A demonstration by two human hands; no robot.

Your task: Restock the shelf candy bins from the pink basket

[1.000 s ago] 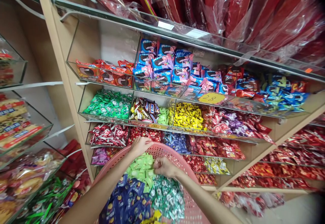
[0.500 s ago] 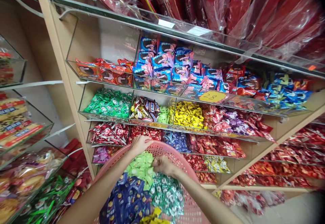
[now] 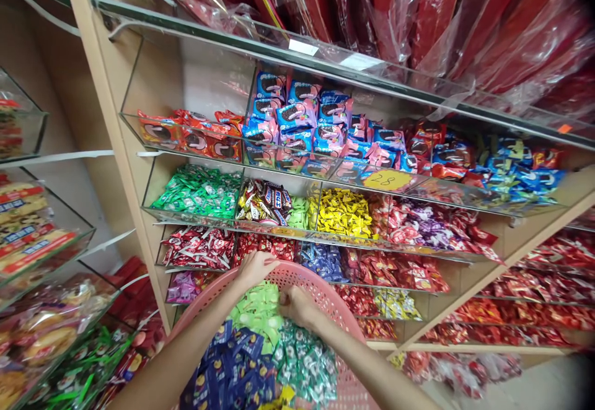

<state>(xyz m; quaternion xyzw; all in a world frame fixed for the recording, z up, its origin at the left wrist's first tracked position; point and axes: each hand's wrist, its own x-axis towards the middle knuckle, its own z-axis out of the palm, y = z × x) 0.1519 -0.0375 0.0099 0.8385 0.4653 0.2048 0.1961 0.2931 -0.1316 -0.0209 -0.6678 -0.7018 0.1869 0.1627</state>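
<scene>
Barely shifted since the earlier frame, the right hand is curled closed beside the light-green packets inside the pink basket; whether it holds one, I cannot tell. The left hand grips the basket's far rim, below the shelves

Had a light wooden upright toward the left and a wooden board running diagonally at lower right. Between them, held a wide glass shelf above tiers of clear, divided bins. Showed a pale back panel behind and a light floor at bottom right. Was brightly lit, glinting along the glass.
</scene>
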